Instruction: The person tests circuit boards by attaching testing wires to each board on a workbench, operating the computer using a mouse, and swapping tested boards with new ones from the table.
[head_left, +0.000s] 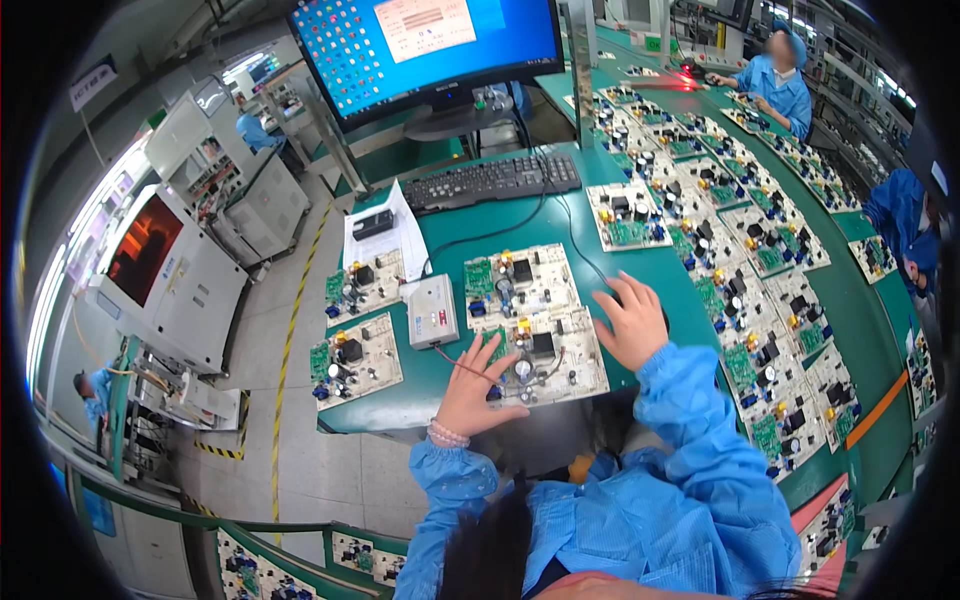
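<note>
One near circuit board [548, 362], cream with green section and capacitors, lay on the green table [505, 228] in front of the person, just below a matching far board [520, 278]. Left hand [472, 392]: fingers spread at the near board's left side; whether they touched the reddish wire [462, 367] there could not be told. Right hand [632, 322]: fingers parted, nothing in grasp, by the board's right edge; contact unclear. Also present: grey box [433, 311] left of the boards, black keyboard [490, 183] beyond, lit monitor [430, 55] behind.
</note>
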